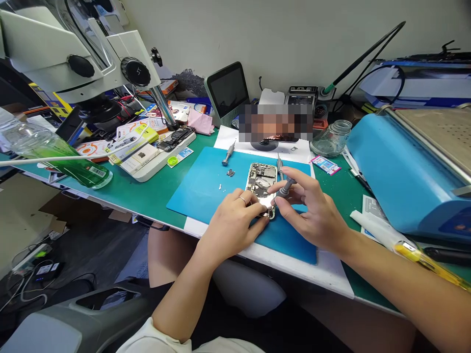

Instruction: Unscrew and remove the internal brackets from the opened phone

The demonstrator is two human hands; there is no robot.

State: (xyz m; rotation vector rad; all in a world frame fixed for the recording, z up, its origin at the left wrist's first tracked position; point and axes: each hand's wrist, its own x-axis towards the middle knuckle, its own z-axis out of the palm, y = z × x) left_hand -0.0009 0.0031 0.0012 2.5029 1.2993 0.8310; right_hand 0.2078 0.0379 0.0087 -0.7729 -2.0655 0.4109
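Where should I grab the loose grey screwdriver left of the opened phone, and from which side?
I'd take the screwdriver by its thick handle, coming from the person's side: the wide end faces that way, while the thin tip points away towards the wall. The left hand looks better placed, being on that side of the phone.

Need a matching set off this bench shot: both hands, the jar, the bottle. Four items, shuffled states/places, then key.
Column 1
1. left hand
2. right hand
3. glass jar
4. bottle

Column 2
A. clear, near the blue machine
B. holds a grey screwdriver
C. contains green liquid
D. wears a ring, fingers at the near end of the opened phone

Pairs: 1-D, 2-B, 3-A, 4-C
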